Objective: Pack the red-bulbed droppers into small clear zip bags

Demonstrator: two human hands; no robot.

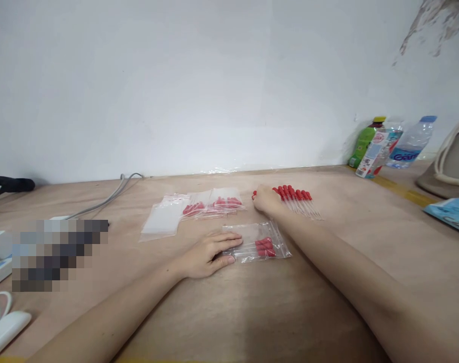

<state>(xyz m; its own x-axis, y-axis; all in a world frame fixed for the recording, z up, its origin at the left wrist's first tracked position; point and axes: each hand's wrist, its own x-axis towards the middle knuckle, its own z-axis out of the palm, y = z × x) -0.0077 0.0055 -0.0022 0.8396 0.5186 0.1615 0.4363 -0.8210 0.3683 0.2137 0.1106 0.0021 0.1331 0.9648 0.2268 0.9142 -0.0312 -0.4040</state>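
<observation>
Forearms: your two bare arms are stretching from the near edge across the brown bench (229, 312), the left from the lower left, the right from the lower right.
Left hand: your left hand (210, 254) is lying palm down, fingers loosely spread and gripping nothing, its fingertips pressing on the left end of the clear zip bag (257, 242).
Zip bag: it is lying flat in front of you, just beside your right forearm, holding a few red-bulbed droppers (265, 247) at its right half.
Right hand: your right hand (266, 199) is reaching further out and resting on the left end of the loose dropper row (299, 200); the fingers are curling down, but you cannot tell whether they are gripping a dropper.
Loose droppers: they are lying side by side, red bulbs pointing towards the wall.
Filled bags: a small pile (214, 202) is sitting left of your right hand, with an empty bag (163, 222) at its left end.
Far right: three bottles (384, 143) are leaning by the wall.
Left edge: grey cable (112, 196) is running along the bench.
</observation>
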